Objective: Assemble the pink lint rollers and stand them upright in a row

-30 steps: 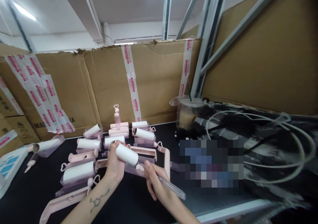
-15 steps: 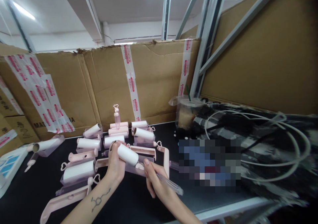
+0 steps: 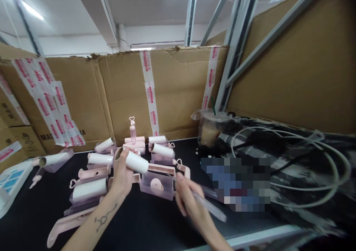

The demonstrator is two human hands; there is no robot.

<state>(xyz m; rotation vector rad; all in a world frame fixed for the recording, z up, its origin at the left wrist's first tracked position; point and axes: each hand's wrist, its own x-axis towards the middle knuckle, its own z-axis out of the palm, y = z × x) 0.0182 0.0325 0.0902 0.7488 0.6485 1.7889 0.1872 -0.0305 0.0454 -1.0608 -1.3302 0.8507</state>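
Note:
My left hand (image 3: pixel 122 175) is closed around a white paper roll (image 3: pixel 137 162) on a brown cardboard core, held tilted above the table. My right hand (image 3: pixel 189 195) grips a slim tool with a clear plastic handle (image 3: pixel 210 206); a thin tip seems to show past the fingers, too small to identify. Between the hands, a translucent lilac cover (image 3: pixel 146 184) lies on the table with a round pink end piece (image 3: pixel 156 185) at it. Just behind it rests a long pink bracket (image 3: pixel 161 168). A pink part with a heart-shaped loop (image 3: pixel 183 167) is near my right fingertips.
Several white rolls in lilac covers, such as this roll (image 3: pixel 89 189), and pink brackets spread over the black table (image 3: pixel 155 225). A bagged drink cup (image 3: pixel 210 130) and coiled white cable (image 3: pixel 278 128) are to the right. A cardboard wall (image 3: pixel 178 87) closes the back.
My left hand has moved left and slightly up with the roll. My right hand has moved right with the tool, so the lilac cover and round pink piece now show between them.

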